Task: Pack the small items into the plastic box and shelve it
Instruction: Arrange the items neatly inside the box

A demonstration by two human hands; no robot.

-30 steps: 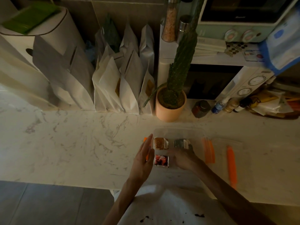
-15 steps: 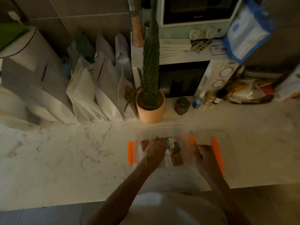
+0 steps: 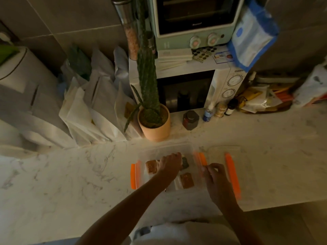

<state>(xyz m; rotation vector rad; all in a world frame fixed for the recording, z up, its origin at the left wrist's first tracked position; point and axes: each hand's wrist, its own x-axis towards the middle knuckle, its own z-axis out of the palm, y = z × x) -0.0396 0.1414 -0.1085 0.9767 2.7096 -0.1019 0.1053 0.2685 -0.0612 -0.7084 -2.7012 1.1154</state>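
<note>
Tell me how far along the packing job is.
Done: several small packets already lie in the clear plastic box. In hand: the left hand reaches into the box among them; the right hand is at its right edge. Left: the lid lies beside the box, so closing and shelving remain.

The worktop (image 3: 70, 174) is white marble with grey veining. The plastic box (image 3: 190, 149) is clear, with bright orange clips (image 3: 133, 176) on its sides; the clear lid (image 3: 246, 167) beside it carries an orange clip (image 3: 232, 174) too. The small packets (image 3: 151, 166) inside the box are brown-orange, one dark grey-green. The cactus (image 3: 147, 85) is dark green in a terracotta-peach pot (image 3: 156, 132). The toaster oven (image 3: 194, 22) is mint green with pale pink-centred knobs. The microwave (image 3: 230, 85) is white. The paper bags (image 3: 85, 117) are white.
</note>
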